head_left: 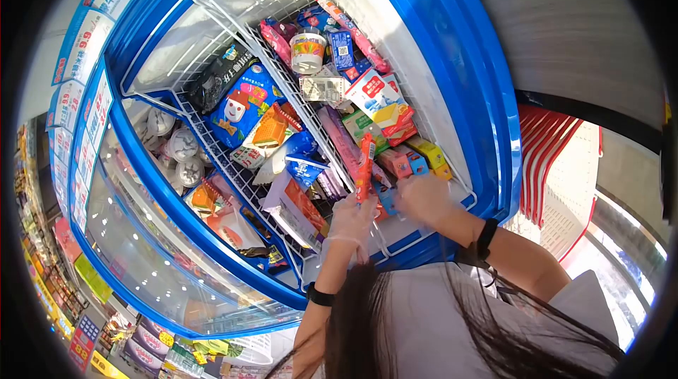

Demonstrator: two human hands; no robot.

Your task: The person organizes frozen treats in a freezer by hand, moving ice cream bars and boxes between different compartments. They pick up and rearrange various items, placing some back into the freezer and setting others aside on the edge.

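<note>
My left hand, in a clear plastic glove, is closed around the lower end of a narrow red-orange ice cream packet, which stands up out of the fist. My right hand, also gloved and slightly blurred, is over the near end of the freezer's right section. Its fingers point down beside small pink and blue boxes and a yellow box; the fingertips are hidden. Further in lie a red and white packet, a green packet and a long mauve packet.
A white wire divider splits the blue-rimmed chest freezer. Blue bags and a purple-white box fill the middle section. A white tub sits at the far end. Stacked red-handled baskets stand at the right.
</note>
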